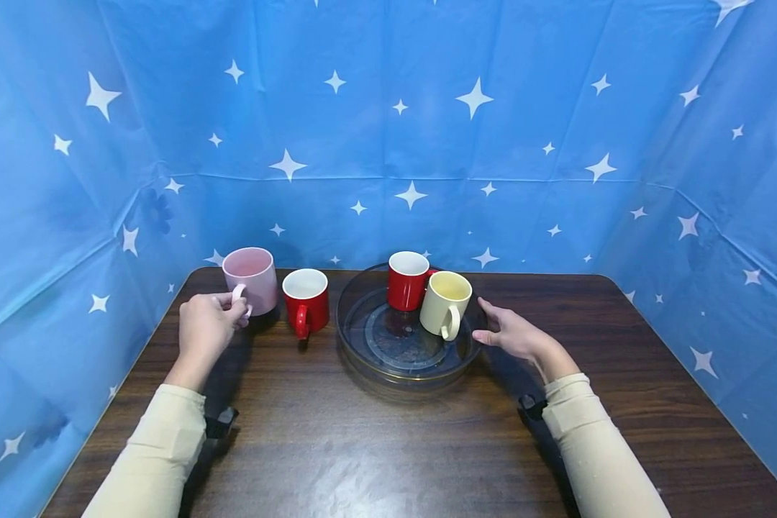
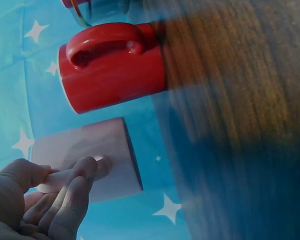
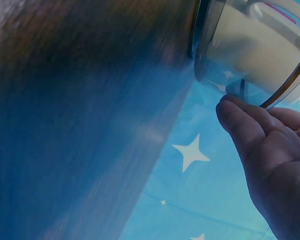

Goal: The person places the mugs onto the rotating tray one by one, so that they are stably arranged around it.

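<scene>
My left hand [image 1: 210, 327] pinches the handle of a pink mug [image 1: 262, 288] between thumb and fingers. In the left wrist view, blue cloth shows between the mug's base and the table, so it hangs just above the top. Beside it a red mug [image 1: 307, 306] with a white inside stands upright, handle toward me. A round clear tray [image 1: 388, 370] with a raised wall holds another red mug [image 1: 404, 284] and a cream-yellow mug [image 1: 437, 309], both upright. My right hand [image 1: 514, 332] is at the tray's right side, its fairly straight fingers [image 3: 240, 120] against the wall.
The dark wooden table [image 1: 362, 460] carries everything. A blue curtain [image 1: 388, 129] with white stars encloses its back and sides, close behind the mugs and tray. Black wrist straps [image 1: 220, 423] show below both cuffs.
</scene>
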Tool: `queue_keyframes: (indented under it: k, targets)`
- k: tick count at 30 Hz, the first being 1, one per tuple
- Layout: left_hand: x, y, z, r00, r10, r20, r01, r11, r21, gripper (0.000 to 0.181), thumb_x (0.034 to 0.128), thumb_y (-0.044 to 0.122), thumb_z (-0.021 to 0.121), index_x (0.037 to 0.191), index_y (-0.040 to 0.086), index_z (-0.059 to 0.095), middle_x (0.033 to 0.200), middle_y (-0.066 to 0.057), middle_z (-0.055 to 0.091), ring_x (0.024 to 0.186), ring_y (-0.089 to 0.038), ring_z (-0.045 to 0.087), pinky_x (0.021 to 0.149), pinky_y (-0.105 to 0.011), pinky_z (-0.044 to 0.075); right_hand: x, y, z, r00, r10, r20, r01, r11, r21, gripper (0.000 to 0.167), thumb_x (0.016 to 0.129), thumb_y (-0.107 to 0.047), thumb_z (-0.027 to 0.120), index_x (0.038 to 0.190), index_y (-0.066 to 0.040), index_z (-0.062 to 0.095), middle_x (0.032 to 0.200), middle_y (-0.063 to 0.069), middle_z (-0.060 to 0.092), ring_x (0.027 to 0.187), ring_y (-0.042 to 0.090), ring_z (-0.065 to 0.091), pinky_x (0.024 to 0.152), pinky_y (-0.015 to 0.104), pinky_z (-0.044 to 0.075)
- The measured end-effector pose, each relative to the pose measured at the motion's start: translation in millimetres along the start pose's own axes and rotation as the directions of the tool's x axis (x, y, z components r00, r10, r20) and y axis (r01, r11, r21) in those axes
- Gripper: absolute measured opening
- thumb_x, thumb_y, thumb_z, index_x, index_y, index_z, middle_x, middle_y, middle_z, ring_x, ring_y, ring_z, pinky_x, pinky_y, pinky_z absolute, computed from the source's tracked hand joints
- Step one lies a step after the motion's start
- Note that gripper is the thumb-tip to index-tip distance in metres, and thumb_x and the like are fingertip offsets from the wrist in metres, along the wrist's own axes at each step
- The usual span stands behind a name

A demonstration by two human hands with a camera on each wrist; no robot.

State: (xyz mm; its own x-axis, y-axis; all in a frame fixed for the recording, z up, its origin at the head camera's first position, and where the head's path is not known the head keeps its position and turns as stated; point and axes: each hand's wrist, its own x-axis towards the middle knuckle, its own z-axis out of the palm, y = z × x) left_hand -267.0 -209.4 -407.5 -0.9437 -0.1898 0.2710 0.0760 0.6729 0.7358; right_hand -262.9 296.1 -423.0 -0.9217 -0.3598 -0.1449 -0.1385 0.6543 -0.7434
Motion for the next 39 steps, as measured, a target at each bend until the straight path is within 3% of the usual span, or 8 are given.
queue_keyframes:
  k: [19,27,31,33,34,37,38,39]
  targets:
    - [1.2,16.0,-11.9,1.0,0.026,-0.005,-0.026,0.999,0.028,0.027,0.1003,0.015,0.064,0.111,-0.007,0.075,0.088,-0.021,0.076,0.079,-0.033,0.074,0.051,-0.02,0.045,1.1,1.7,-0.5,1.0,-0.015,-0.01,0.015,1.0,-0.017,0.081,0.101,-0.016,0.062,0.158,0.008,0.01,0.163,0.033,0.011,0.149,0.049,0.017,0.118,0.059,0.023]
    - [3.5,20.9,-15.5,0.997,0.066,-0.026,-0.065,0.997,0.043,0.025,0.0985,0.015,0.065,0.107,-0.006,0.077,0.083,-0.019,0.076,0.073,-0.028,0.073,0.052,-0.019,0.043,-0.2,2.8,0.7,1.0,-0.017,-0.013,0.017,1.0,0.008,0.082,0.101,-0.017,0.063,0.158,0.008,0.01,0.163,0.033,0.011,0.149,0.048,0.018,0.117,0.058,0.024]
    - [3.6,23.2,-17.3,0.998,0.066,-0.022,-0.065,0.997,0.04,0.026,0.0995,0.016,0.064,0.109,-0.006,0.076,0.085,-0.019,0.076,0.074,-0.029,0.073,0.054,-0.026,0.045,0.0,1.6,0.4,1.0,-0.012,-0.013,0.012,1.0,0.01,0.081,0.101,-0.016,0.063,0.158,0.008,0.01,0.163,0.032,0.011,0.149,0.048,0.018,0.118,0.058,0.024]
    - [3.2,24.9,-18.4,0.998,0.067,-0.02,-0.067,0.997,0.032,0.026,0.0998,0.015,0.063,0.108,-0.006,0.076,0.084,-0.02,0.076,0.074,-0.03,0.073,0.067,-0.036,0.05,0.4,1.3,0.5,1.0,-0.015,-0.011,0.015,1.0,0.002,0.081,0.101,-0.016,0.063,0.158,0.008,0.01,0.163,0.033,0.011,0.148,0.049,0.018,0.118,0.058,0.024]
    - [3.0,25.8,-19.1,0.997,0.071,-0.021,-0.071,0.997,0.029,0.026,0.0998,0.015,0.063,0.108,-0.006,0.076,0.084,-0.02,0.076,0.075,-0.031,0.073,0.08,-0.042,0.05,0.5,1.1,0.6,1.0,-0.014,-0.01,0.014,1.0,0.003,0.081,0.101,-0.016,0.062,0.158,0.009,0.01,0.163,0.033,0.011,0.148,0.049,0.018,0.118,0.058,0.024]
    - [2.4,28.6,-21.3,0.997,0.08,-0.02,-0.079,0.997,0.023,0.026,0.0995,0.015,0.063,0.107,-0.007,0.076,0.083,-0.02,0.075,0.076,-0.035,0.072,0.109,-0.062,0.029,0.4,0.5,0.8,1.0,-0.016,-0.009,0.016,1.0,0.001,0.081,0.102,-0.016,0.062,0.158,0.009,0.01,0.162,0.034,0.011,0.148,0.05,0.018,0.117,0.059,0.023]
    - [2.3,29.2,-21.9,0.996,0.082,-0.021,-0.082,0.996,0.023,0.026,0.0994,0.015,0.063,0.106,-0.007,0.076,0.082,-0.02,0.075,0.077,-0.036,0.072,0.112,-0.066,0.021,0.5,0.7,0.9,1.0,-0.018,-0.007,0.018,1.0,-0.001,0.081,0.102,-0.017,0.062,0.158,0.009,0.01,0.162,0.034,0.011,0.148,0.05,0.018,0.117,0.059,0.024]
    - [2.2,29.8,-22.4,0.996,0.082,-0.019,-0.082,0.996,0.026,0.027,0.0995,0.016,0.063,0.106,-0.006,0.076,0.082,-0.02,0.075,0.077,-0.036,0.072,0.111,-0.066,0.021,0.6,0.9,1.0,1.0,-0.015,-0.007,0.016,1.0,0.002,0.081,0.102,-0.017,0.062,0.158,0.009,0.01,0.162,0.034,0.012,0.148,0.049,0.018,0.117,0.059,0.023]
